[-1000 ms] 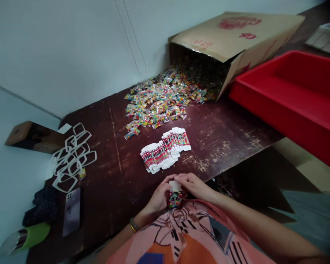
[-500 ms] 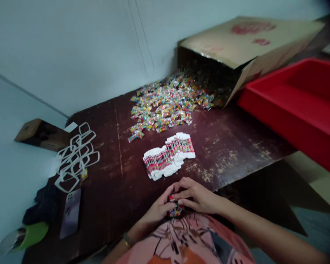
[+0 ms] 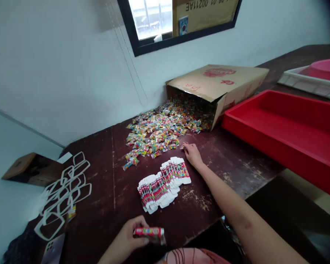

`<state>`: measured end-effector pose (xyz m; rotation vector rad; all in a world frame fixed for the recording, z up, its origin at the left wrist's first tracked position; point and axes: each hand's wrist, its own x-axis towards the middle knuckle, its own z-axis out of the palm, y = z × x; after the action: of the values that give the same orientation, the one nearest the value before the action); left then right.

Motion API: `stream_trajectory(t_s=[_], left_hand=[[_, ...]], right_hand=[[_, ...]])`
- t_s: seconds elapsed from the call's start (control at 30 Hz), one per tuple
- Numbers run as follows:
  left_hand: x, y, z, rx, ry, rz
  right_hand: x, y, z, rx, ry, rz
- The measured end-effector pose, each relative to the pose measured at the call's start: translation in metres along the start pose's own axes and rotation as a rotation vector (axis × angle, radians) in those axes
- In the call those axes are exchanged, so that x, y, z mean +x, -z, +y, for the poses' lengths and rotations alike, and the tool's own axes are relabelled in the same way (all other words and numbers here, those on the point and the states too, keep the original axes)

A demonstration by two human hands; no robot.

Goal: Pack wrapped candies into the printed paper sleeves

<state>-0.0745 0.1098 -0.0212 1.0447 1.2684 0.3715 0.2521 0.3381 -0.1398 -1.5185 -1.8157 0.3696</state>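
Observation:
My left hand (image 3: pixel 130 234) is closed around a small red printed candy box (image 3: pixel 149 231), low and near the table's front edge. My right hand (image 3: pixel 191 153) is stretched out to the near right edge of a heap of small clear candy packets (image 3: pixel 159 128). Its fingertips pinch a little packet (image 3: pixel 183 146), mostly hidden by the fingers. Between the hands lies an overlapping row of flattened red-and-white boxes (image 3: pixel 163 185).
A cardboard carton (image 3: pixel 220 79) lies on its side behind the heap. At right stands a red tray (image 3: pixel 286 132), with a white tray (image 3: pixel 310 82) beyond. White loop frames (image 3: pixel 68 190), a brown box (image 3: pixel 33 168) and a phone (image 3: pixel 52 251) lie at left.
My hands have parted. The right has reached forward to the candy heap, while the left keeps the small box and has moved left. The view has tilted up, showing the window.

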Motion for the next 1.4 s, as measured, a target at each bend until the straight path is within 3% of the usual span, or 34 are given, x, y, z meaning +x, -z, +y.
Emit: stream_trajectory(t_s=[0.1,0.2,0.3,0.4,0.5,0.6,0.7,0.8,0.87,0.93,1.0,1.13,1.23,1.33,1.4], left_hand=[[0.017,-0.016,-0.005,-0.225,-0.058,0.079],[0.04,-0.042,-0.013,-0.309,-0.051,0.145],[0.059,-0.066,-0.017,-0.337,-0.124,0.066],[0.067,-0.084,-0.015,-0.405,-0.166,-0.037],[0.066,-0.095,-0.01,-0.437,-0.139,-0.083],[0.063,-0.098,-0.007,-0.396,-0.1,-0.086],[0.059,-0.092,-0.006,-0.337,-0.061,-0.011],[0.056,-0.084,-0.009,-0.346,-0.037,0.026],[0.054,-0.081,-0.01,-0.38,-0.038,0.009],[0.054,-0.082,-0.011,-0.393,-0.032,-0.022],[0.055,-0.085,-0.011,-0.356,-0.025,-0.065],[0.054,-0.09,-0.007,-0.225,-0.07,-0.111],[0.052,-0.09,-0.004,-0.19,-0.094,-0.113],[0.049,-0.086,-0.005,-0.196,-0.092,-0.087],[0.048,-0.084,-0.008,-0.217,-0.093,-0.061]], right_hand=[[-0.051,0.01,0.006,0.016,-0.051,0.071],[-0.099,0.027,0.01,0.046,-0.118,0.126],[-0.13,0.046,0.009,0.077,-0.177,0.145],[-0.135,0.061,0.006,0.078,-0.214,0.151],[-0.117,0.067,0.003,0.058,-0.219,0.126],[-0.091,0.069,-0.001,0.058,-0.223,0.07],[-0.081,0.073,-0.016,0.099,-0.253,0.041],[-0.1,0.072,-0.053,0.18,-0.253,0.015],[-0.123,0.069,-0.086,0.297,-0.156,-0.124],[-0.144,0.067,-0.116,0.42,0.013,-0.348],[-0.154,0.067,-0.135,0.443,0.095,-0.433],[-0.148,0.069,-0.138,0.339,0.064,-0.343],[-0.145,0.07,-0.138,0.299,0.189,-0.395],[-0.152,0.068,-0.141,0.416,0.224,-0.478],[-0.159,0.066,-0.143,0.52,0.144,-0.418]])
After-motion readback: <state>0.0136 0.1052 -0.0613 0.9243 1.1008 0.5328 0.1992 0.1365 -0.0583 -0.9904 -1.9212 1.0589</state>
